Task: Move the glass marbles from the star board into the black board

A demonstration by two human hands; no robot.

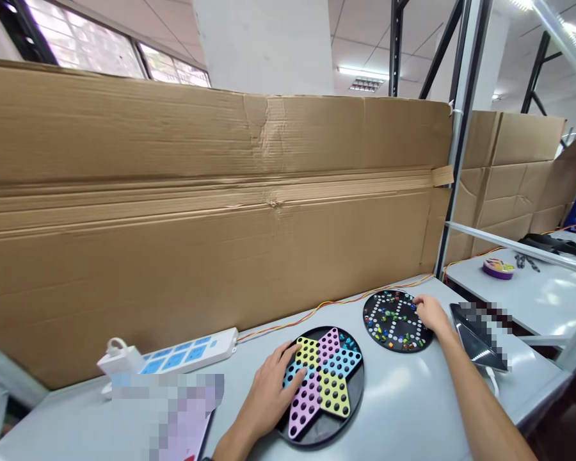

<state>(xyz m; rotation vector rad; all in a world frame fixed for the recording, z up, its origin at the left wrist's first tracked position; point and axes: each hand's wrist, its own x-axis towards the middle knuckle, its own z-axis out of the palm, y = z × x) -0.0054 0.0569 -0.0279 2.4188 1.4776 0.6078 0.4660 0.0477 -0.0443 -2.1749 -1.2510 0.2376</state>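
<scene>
My left hand (pixel 274 387) lies across the left side of a Chinese checkers board (pixel 336 396), fingers stretched out and thumb apart from them. The board has a yellow, pink and blue star with many holes, set in a black round tray; a few blue marbles (pixel 349 344) sit at its upper right. Farther right, my right hand (pixel 431 312) reaches to the right rim of a round black game board (pixel 399 340) with white dots and small coloured marbles scattered on it. Its fingertips are bent together over the marbles; anything between them is too small to make out.
A white power strip (pixel 192 351) with a plugged-in adapter (pixel 121 360) lies at left, near a purple flat item (pixel 194 416). A dark tablet (pixel 480 339) with a cable lies right of my right hand. Cardboard (pixel 211 256) walls the back; a metal post (pixel 456 141) stands right.
</scene>
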